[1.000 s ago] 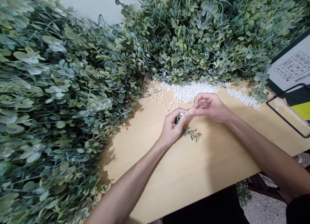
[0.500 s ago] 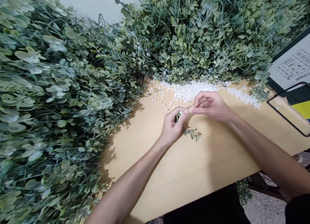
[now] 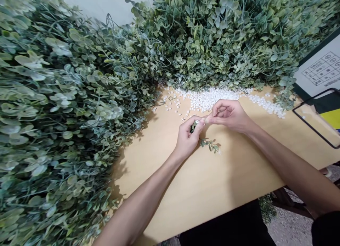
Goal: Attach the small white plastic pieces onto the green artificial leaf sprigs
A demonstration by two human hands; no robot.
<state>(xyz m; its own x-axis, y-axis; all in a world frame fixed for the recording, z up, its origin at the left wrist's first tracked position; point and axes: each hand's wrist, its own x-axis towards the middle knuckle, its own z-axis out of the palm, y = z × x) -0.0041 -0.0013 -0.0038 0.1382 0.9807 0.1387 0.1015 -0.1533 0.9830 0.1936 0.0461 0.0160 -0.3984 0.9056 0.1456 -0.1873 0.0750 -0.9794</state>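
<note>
My left hand (image 3: pixel 186 137) is closed round a green artificial leaf sprig (image 3: pixel 210 145), whose leafy end sticks out below the fingers. A small round white piece (image 3: pixel 196 122) shows between its thumb and forefinger. My right hand (image 3: pixel 231 116) is pinched against the left fingertips; whatever lies between its thumb and fingers is too small and covered to make out. Just beyond both hands, a heap of small white pieces (image 3: pixel 205 99) is spread on the wooden table (image 3: pixel 186 196).
Piled artificial greenery (image 3: pixel 79 107) lines the left side and the back of the table. At the right stand a dark box with a printed label (image 3: pixel 322 67) and a black wire frame (image 3: pixel 316 132). The table's front edge runs close to my lap.
Both hands keep nearly the same place and grip, with only slight finger movement. The sprig stays in my left hand, and the view shifts a little.
</note>
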